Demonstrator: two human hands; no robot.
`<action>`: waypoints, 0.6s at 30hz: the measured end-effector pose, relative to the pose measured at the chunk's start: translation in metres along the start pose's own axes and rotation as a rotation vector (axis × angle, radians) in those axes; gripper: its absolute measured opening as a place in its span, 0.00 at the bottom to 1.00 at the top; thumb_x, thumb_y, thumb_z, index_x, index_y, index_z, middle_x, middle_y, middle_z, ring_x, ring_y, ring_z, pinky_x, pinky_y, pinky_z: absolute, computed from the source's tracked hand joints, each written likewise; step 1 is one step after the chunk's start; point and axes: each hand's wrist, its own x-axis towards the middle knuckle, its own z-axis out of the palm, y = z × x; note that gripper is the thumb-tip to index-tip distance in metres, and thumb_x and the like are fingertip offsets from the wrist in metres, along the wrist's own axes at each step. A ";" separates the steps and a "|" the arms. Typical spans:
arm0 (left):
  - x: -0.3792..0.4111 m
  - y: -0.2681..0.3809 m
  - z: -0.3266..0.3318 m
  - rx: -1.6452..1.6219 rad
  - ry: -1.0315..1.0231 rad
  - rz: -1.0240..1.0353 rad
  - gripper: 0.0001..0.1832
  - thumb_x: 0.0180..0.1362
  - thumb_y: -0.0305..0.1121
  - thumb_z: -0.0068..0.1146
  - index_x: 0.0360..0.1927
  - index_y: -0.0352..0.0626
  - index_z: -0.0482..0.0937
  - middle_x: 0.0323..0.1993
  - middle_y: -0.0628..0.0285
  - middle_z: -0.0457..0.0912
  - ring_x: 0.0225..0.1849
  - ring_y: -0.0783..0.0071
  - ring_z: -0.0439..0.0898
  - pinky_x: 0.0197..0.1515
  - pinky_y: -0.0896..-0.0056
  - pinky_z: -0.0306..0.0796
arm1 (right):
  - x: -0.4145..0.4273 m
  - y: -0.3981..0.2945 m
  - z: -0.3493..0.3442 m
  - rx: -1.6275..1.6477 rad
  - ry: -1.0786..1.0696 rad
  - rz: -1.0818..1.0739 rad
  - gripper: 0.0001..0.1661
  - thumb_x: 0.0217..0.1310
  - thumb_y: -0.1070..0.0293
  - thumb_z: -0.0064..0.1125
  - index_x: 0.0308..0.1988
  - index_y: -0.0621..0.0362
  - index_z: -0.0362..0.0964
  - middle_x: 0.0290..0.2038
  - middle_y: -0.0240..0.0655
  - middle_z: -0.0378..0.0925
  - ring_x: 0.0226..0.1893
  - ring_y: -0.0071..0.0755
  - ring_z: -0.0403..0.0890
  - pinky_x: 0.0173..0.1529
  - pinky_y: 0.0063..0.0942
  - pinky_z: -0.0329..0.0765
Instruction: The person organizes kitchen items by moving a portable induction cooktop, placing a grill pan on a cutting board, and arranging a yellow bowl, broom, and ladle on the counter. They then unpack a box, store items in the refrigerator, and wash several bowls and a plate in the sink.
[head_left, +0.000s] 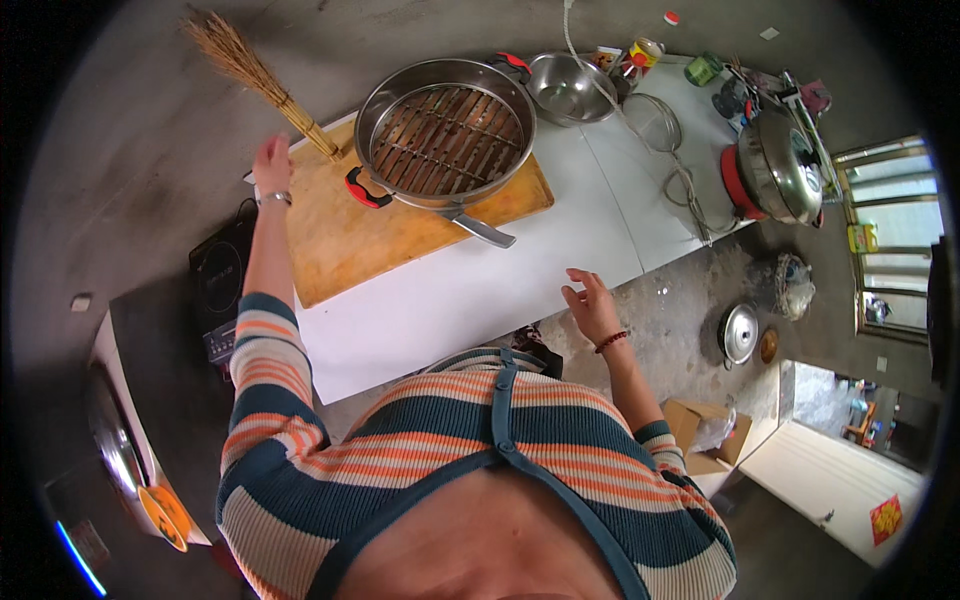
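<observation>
My left hand (272, 166) is over the left edge of a wooden cutting board (360, 247), fingers loosely bent and nothing seen in them. Just beside it, a bundled-twig pot brush (289, 109) leans on the wall, its bound end on the board. A steel steamer pot (450, 193) with red-and-black handles sits on the board. Inside the pot lies a brown slatted rack (450, 139). From beneath the pot sticks a flat metal handle (486, 229); what it belongs to is hidden. My right hand (591, 304) hovers by the counter's front edge, fingers apart and holding nothing.
The white counter (450, 300) carries a steel bowl (571, 90), a wire strainer (651, 124), bottles and a lidded pot (780, 169). A white cord (600, 86) hangs across. An induction cooker (221, 277) is at left. A lidded pan (741, 334) and cardboard box (690, 431) stand on the floor.
</observation>
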 end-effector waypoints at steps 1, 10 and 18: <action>-0.026 -0.003 0.007 -0.042 -0.007 -0.028 0.23 0.55 0.46 0.60 0.47 0.40 0.75 0.25 0.68 0.77 0.18 0.82 0.72 0.18 0.80 0.64 | 0.006 0.010 -0.008 0.001 0.005 0.010 0.19 0.58 0.65 0.56 0.50 0.58 0.68 0.47 0.42 0.73 0.32 0.39 0.79 0.38 0.30 0.77; -0.175 -0.027 0.057 -0.398 0.007 -0.641 0.18 0.54 0.49 0.59 0.42 0.50 0.74 0.37 0.67 0.78 0.32 0.76 0.73 0.29 0.74 0.67 | 0.100 0.148 -0.185 -0.010 0.567 0.148 0.18 0.64 0.53 0.47 0.30 0.53 0.76 0.27 0.42 0.78 0.29 0.50 0.78 0.34 0.36 0.73; -0.215 0.008 0.074 -0.256 0.154 -0.622 0.23 0.54 0.49 0.59 0.48 0.49 0.71 0.47 0.62 0.76 0.34 0.72 0.74 0.33 0.70 0.69 | 0.221 0.244 -0.282 -0.613 0.296 0.283 0.10 0.57 0.66 0.48 0.36 0.56 0.73 0.40 0.46 0.77 0.43 0.53 0.77 0.47 0.41 0.74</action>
